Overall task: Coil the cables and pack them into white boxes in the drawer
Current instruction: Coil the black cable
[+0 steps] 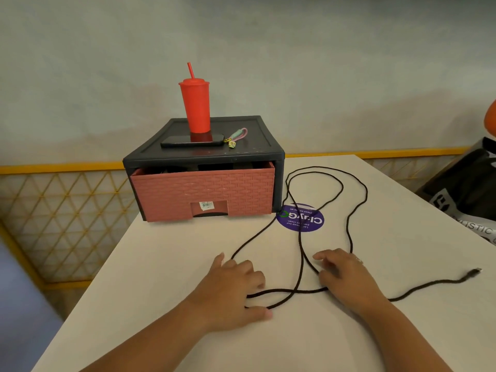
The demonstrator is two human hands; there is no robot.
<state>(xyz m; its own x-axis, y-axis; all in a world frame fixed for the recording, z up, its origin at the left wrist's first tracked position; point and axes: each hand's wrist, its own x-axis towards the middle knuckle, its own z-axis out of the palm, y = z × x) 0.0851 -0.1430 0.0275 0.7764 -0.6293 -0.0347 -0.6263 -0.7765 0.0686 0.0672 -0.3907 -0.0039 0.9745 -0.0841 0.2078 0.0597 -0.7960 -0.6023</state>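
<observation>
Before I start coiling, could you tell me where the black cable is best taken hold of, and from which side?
Pinch the black cable just behind its connector, coming down from above on the right. That end lies flat and free on the table, clear of the crossing loops, so it should probably draw in without snagging.

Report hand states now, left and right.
Left hand: fingers and thumb curled round the cable, holding it.
Right hand: open, fingers relaxed, resting on the cable.
</observation>
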